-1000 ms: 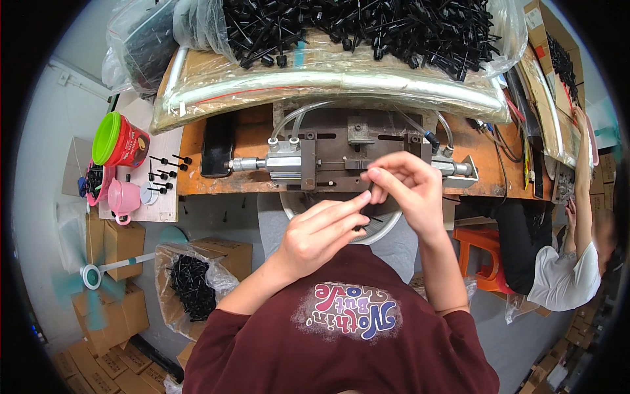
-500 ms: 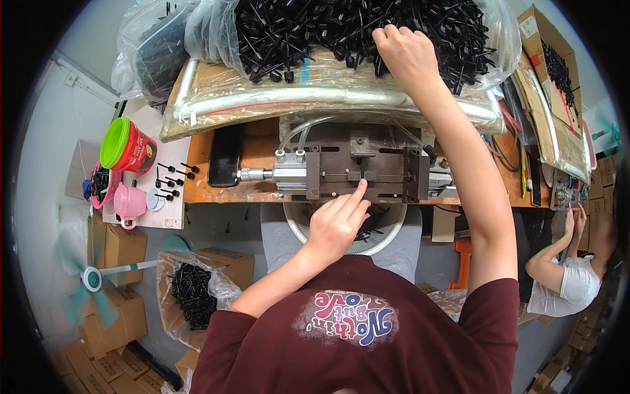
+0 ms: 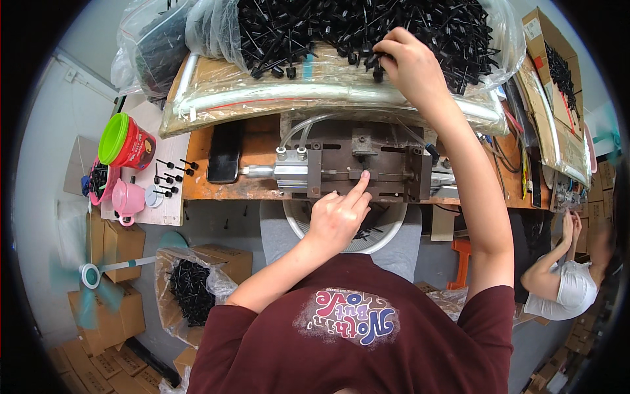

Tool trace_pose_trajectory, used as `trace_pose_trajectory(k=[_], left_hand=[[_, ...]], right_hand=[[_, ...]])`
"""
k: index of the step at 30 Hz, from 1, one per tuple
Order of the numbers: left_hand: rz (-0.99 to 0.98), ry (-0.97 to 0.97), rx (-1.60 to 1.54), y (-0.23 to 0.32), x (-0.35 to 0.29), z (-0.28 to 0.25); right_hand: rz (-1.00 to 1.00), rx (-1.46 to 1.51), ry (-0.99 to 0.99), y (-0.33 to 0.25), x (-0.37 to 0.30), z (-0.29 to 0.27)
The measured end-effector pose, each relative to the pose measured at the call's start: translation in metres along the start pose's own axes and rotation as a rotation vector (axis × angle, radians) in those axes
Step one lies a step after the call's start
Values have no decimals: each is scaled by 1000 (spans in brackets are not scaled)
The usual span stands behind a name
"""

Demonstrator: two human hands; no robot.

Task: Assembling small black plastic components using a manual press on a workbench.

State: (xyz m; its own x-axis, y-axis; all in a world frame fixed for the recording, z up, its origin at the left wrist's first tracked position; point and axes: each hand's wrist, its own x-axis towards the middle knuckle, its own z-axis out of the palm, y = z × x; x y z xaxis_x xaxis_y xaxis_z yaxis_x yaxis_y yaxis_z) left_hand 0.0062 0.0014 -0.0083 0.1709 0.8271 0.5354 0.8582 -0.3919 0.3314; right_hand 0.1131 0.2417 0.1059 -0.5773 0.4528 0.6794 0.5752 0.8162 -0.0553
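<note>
My left hand [image 3: 338,220] reaches to the clamping fixture [image 3: 390,184] on the bench. Its index finger is stretched out with the tip on the small block at the fixture's middle; the other fingers are loosely bent and hold nothing. What lies under the fingertip is hidden. My right hand [image 3: 413,65] is at the front edge of a heap of black thin-stemmed parts [image 3: 289,33]. Thumb and fingers are pinched round a black stemmed part [image 3: 377,62], partly covered by the fingers. A white-rimmed basket [image 3: 386,244] with a few black parts sits below the fixture.
Air cylinders [image 3: 294,171] with clear hoses flank the fixture. A dark phone [image 3: 224,154] lies left of it. Further left are a red-and-green bucket [image 3: 134,148], a pink cup [image 3: 128,199] and several loose parts. A fan [image 3: 90,276] stands lower left; another person [image 3: 564,285] works at right.
My right hand's fingers have opened out from a tighter curl and now pinch at a part on the heap's edge. The left fingertip remains at the fixture's middle block, shifted slightly.
</note>
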Motion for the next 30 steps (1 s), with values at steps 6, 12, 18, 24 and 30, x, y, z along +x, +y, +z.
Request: trace_pose_trajectory(k=[6,12,18,24,30], left_hand=[[9,-7,-23,0,2,-7],[-59,186,-341,8,25,-42],[-84,411,-365,-9,63,-72],[-367,355,-1099,-5,67,-80],[-300,161,-986,-7,33,-65]], right_hand=[[397,222,-83,4,27,-17],[569,738,-143,1,43,-40],[636,1087,137,4,39,-42],[-178,342,231,-58,-45,-57],[-297,313,78,-90,-113,-46]])
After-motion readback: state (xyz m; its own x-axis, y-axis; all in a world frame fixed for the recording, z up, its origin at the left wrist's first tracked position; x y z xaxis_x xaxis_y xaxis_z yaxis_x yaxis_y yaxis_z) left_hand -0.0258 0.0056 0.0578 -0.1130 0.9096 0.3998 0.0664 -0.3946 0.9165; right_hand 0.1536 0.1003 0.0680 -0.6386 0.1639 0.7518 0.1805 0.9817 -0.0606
